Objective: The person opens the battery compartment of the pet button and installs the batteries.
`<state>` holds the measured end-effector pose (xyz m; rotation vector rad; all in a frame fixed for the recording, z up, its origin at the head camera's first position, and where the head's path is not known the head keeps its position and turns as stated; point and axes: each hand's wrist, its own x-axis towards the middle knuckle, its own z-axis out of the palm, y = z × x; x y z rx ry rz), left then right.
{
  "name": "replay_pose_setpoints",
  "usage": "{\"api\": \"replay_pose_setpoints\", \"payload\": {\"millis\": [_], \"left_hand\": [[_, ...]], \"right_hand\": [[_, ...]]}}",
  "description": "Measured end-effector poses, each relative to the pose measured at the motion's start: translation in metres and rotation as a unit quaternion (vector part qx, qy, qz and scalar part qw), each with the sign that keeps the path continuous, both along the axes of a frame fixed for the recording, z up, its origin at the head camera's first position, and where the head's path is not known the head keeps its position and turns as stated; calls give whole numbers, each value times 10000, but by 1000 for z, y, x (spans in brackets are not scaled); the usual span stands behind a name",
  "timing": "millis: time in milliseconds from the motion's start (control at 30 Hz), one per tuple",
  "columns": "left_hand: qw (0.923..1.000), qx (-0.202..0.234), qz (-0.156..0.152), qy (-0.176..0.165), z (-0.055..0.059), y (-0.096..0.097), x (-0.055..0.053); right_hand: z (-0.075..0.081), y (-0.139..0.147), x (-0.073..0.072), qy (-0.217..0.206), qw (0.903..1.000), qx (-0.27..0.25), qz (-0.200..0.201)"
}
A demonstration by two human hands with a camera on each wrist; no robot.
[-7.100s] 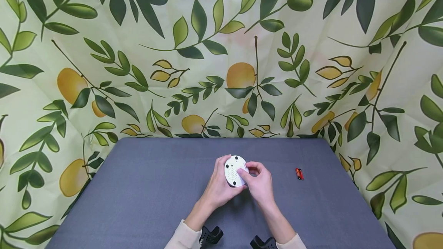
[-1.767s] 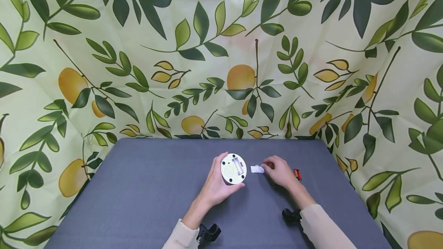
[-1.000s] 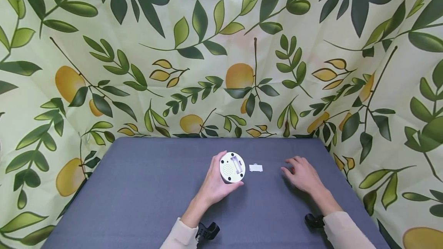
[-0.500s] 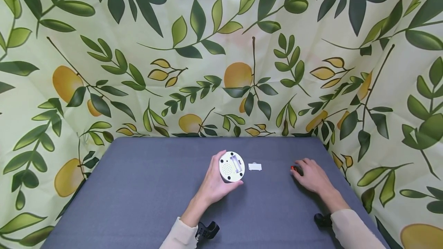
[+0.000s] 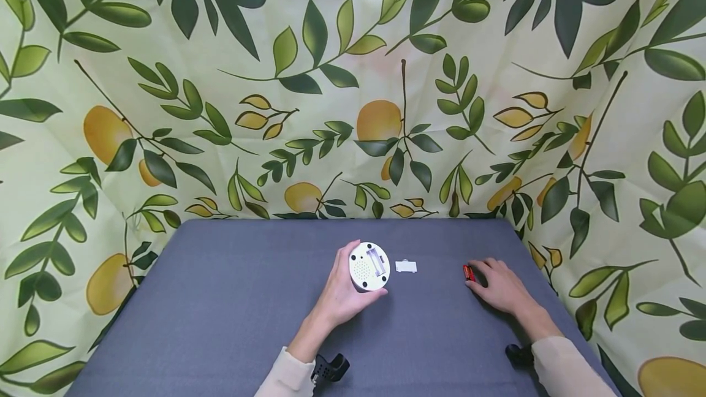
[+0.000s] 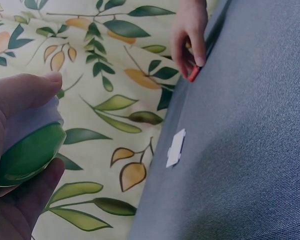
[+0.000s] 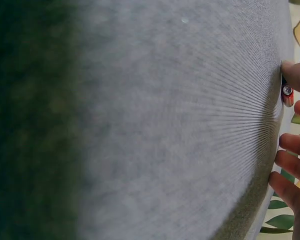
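Evidently, left grip (image 5: 343, 294) clasps white device (image 5: 363, 271), likely light, rigid; right grip (image 5: 501, 287) pinches red battery (image 5: 469, 272), likely slick, best held midbody; white cover (image 5: 406, 266) lies between grips.

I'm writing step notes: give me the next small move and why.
Probably lift the red battery toward the round gadget: the right hand has it between thumb and finger, and the gadget's slot looks open and empty.

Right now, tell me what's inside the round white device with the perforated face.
In the round white device, the open rectangular slot shows pale walls and nothing seated in it. Its perforated white face covers the rest of the inside.
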<state>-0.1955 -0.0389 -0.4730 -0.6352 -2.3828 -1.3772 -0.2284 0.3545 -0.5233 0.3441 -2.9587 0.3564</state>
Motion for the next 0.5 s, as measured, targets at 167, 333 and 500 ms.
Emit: {"api": "replay_pose_setpoints", "payload": {"millis": [167,333,500], "left_hand": [[10000,10,17,-83,0,0,0],[10000,30,19,-74,0,0,0],[10000,11,20,-15,0,0,0]], "right_hand": [[0,1,-1,-12,10000,-72,10],[2,1,-1,47,9997,-249,3],[2,0,-2,3,9992,-396,-85]]}}
